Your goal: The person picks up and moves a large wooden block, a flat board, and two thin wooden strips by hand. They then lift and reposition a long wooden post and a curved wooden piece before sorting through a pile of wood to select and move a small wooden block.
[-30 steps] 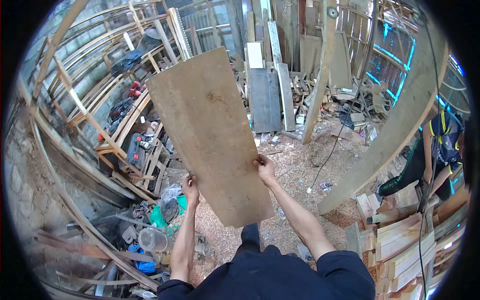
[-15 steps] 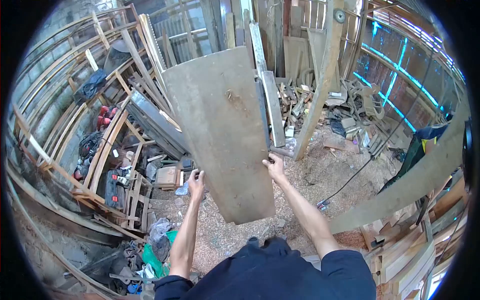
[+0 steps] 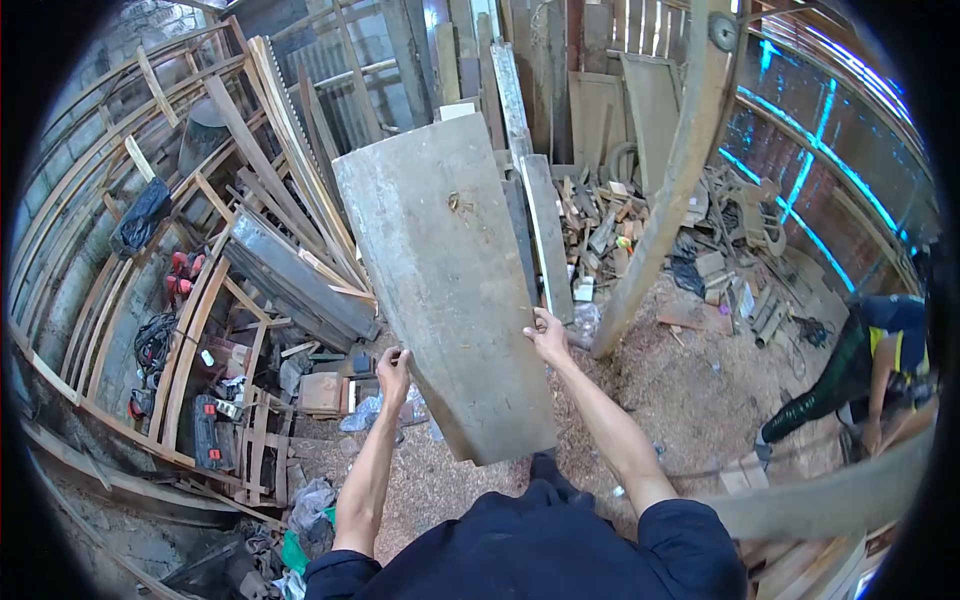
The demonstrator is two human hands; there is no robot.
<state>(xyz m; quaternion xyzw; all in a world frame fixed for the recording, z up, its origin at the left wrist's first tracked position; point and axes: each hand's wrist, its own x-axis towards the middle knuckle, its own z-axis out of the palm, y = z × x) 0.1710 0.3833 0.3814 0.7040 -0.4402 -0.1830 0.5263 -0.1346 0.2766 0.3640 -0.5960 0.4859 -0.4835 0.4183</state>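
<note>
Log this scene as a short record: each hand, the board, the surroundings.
left hand: fingers on the board's left edge
right hand: fingers on its right edge
board: wide, flat, stained, held above the floor
beyond board: upright plank, scrap wood
right side: wooden post, another person
floor: strewn with shavings

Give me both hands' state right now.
Left hand: closed on the wide board's left edge.
Right hand: closed on the same board's right edge.
</note>
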